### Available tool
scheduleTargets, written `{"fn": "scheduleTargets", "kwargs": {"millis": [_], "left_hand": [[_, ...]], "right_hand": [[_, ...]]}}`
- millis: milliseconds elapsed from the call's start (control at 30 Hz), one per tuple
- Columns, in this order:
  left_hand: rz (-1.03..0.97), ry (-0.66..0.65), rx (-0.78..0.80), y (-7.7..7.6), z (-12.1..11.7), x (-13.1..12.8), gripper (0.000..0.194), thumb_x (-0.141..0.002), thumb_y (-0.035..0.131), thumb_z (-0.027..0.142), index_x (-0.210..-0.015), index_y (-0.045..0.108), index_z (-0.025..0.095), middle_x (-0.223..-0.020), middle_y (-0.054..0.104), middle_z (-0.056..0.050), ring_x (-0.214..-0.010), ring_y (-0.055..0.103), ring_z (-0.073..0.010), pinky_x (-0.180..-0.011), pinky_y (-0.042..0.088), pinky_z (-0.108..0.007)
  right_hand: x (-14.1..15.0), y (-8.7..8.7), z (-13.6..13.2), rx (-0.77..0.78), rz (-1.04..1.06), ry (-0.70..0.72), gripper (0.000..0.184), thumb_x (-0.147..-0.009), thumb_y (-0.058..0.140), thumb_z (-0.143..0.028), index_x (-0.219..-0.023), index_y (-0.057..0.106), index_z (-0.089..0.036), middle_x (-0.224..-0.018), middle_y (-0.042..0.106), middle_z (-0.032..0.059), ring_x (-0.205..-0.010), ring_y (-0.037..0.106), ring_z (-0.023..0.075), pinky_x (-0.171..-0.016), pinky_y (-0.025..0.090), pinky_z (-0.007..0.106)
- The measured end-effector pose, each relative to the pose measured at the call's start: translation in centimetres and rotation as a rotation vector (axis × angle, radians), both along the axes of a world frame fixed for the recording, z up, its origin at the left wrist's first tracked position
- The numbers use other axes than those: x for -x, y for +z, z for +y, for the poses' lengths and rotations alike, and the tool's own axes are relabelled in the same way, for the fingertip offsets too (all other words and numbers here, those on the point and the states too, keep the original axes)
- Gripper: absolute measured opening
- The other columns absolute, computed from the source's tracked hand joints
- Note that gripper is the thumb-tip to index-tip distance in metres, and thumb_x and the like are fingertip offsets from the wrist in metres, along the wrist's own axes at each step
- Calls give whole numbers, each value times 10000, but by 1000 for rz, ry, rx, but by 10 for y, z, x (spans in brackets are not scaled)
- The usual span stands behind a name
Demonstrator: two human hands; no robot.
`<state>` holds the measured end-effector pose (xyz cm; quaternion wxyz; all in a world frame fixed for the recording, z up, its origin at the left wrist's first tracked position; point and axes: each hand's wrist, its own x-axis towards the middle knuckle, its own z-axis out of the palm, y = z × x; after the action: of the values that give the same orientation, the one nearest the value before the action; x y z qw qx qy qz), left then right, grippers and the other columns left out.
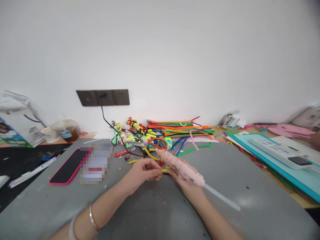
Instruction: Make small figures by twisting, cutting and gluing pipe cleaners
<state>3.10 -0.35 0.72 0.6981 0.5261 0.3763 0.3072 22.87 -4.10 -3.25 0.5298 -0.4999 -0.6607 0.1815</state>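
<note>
My left hand (146, 171) is closed in a pinch, fingertips on a short yellow piece of pipe cleaner (164, 170). In my right hand (186, 183) rests a pink hot glue gun (185, 169), its nozzle pointing up and left. A long translucent glue stick (222, 197) sticks out of its back end. The fingertips of my right hand also meet the yellow piece, partly hidden by the glue gun. Just beyond the hands lie scissors (138, 144) with orange-red handles, near a bent yellow pipe cleaner (151, 155).
Bundled coloured pipe cleaners (180, 128) and small finished figures (136, 124) lie against the wall. A pink-edged phone (67, 166) is at left, with a drink cup (65, 130) behind it. A black cord (110, 123) hangs from the wall sockets (103, 97). Coloured sheets (270, 160) are stacked at right.
</note>
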Motion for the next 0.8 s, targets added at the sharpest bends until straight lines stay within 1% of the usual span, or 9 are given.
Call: {"fn": "scheduleTargets", "kwargs": {"millis": [67,133,200,300,467,567,667,733,800], "left_hand": [[19,20,-22,3,2,5,370,-626,873,438,-725,669,146,-637,683,-5,-598,597,-103,-591,424,-208],[7,56,-48,4,5,9,342,-630,876,409,-729,669,156,-647,678,8,-619,606,-102,-628,452,-212],[-1,95,-96,3,9,13,302,-641,871,372,-730,672,163,-667,676,14,-644,614,-105,-660,471,-218],[23,143,-182,0,12,19,230,-680,838,334,-738,694,165,-697,685,5,-670,623,-116,-662,477,-222],[60,189,-252,1,13,24,195,-722,785,339,-781,748,157,-679,706,-19,-661,642,-141,-643,500,-243],[47,218,-282,5,11,25,180,-713,789,330,-766,741,165,-699,712,-11,-675,652,-141,-663,518,-243],[36,249,-295,5,10,25,204,-684,810,331,-791,730,176,-739,718,-3,-699,657,-146,-692,535,-255],[48,245,-296,4,10,23,247,-673,817,342,-837,743,172,-757,727,-15,-699,659,-156,-695,549,-278],[78,215,-295,1,9,22,258,-682,809,351,-847,753,160,-768,736,-35,-695,657,-162,-684,554,-289]], "right_hand": [[-1,3,1,50,47,2,220,-829,704,-431,-788,720,-215,-747,756,60,-679,691,232,-662,559,317],[0,6,1,81,149,29,237,-835,686,-417,-747,717,-199,-739,756,70,-701,699,236,-697,558,324],[2,7,1,110,256,52,271,-835,677,-430,-721,706,-186,-701,740,70,-652,678,220,-641,536,311],[1,3,4,165,359,94,340,-834,682,-485,-699,683,-173,-637,690,53,-558,597,176,-554,468,281],[-2,-5,10,209,497,185,431,-840,679,-567,-660,599,-183,-537,556,-12,-491,441,125,-519,358,268],[-2,-6,10,228,525,200,462,-842,668,-591,-635,562,-192,-518,491,-29,-495,385,121,-514,296,275],[-1,-5,10,242,512,198,479,-842,681,-574,-590,547,-190,-518,476,-24,-505,367,120,-516,265,282],[-1,-3,9,264,507,179,472,-829,698,-575,-601,558,-186,-516,481,-25,-503,363,118,-512,257,278],[0,-2,9,284,516,160,465,-808,713,-592,-636,574,-183,-514,490,-28,-498,363,115,-506,257,269]]}}
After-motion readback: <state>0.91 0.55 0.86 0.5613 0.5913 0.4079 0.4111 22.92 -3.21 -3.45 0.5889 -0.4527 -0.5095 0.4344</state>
